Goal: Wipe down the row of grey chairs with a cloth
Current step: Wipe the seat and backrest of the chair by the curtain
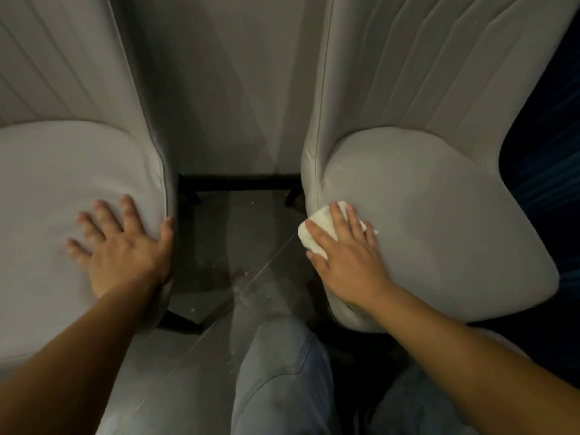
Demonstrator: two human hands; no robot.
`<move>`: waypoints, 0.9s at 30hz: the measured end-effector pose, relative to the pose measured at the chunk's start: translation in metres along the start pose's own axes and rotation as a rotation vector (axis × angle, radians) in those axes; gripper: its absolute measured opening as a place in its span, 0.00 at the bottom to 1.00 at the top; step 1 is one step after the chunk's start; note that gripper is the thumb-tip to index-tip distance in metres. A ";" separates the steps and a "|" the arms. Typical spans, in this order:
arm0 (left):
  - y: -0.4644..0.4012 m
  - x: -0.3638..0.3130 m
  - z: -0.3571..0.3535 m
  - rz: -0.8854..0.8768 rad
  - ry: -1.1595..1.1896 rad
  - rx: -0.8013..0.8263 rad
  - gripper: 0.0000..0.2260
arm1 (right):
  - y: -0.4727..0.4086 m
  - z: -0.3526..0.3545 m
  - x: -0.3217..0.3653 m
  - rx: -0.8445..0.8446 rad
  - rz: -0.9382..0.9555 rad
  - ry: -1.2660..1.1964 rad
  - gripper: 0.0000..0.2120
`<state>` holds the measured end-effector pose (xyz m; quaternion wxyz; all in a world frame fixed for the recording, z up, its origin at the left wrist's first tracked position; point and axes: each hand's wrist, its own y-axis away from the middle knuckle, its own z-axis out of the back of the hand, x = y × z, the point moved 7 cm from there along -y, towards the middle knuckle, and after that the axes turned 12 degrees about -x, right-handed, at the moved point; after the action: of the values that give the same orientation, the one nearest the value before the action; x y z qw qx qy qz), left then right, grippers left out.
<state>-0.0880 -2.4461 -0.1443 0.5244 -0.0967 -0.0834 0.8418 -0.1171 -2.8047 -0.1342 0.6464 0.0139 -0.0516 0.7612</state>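
Note:
Two grey upholstered chairs stand side by side with a gap between them. My left hand (122,246) lies flat, fingers spread, on the seat of the left chair (56,171), its thumb over the seat's right edge. My right hand (348,252) presses a folded white cloth (317,227) onto the left front part of the right chair's seat (439,221). Most of the cloth is hidden under my fingers; its left end sticks out past the seat edge.
A dark glossy floor (251,246) shows in the gap between the chairs, with black chair legs (238,183) at the back. A pale wall (226,89) rises behind. My legs in light jeans (282,372) are at the bottom. Darkness lies at the right.

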 end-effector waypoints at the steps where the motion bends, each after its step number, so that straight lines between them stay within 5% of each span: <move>1: 0.000 0.000 0.000 -0.001 -0.007 0.002 0.38 | 0.006 0.000 0.000 0.003 0.001 0.010 0.27; 15: -0.001 -0.002 0.002 -0.016 -0.008 -0.021 0.38 | -0.128 -0.013 -0.030 -0.056 -0.107 -0.113 0.24; 27: 0.002 -0.017 0.006 -0.144 -0.026 0.035 0.33 | 0.026 0.004 -0.013 0.010 0.044 -0.099 0.24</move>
<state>-0.0841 -2.4622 -0.1381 0.5840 -0.0703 -0.0824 0.8045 -0.1410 -2.8218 -0.1326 0.6261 0.0538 -0.0799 0.7738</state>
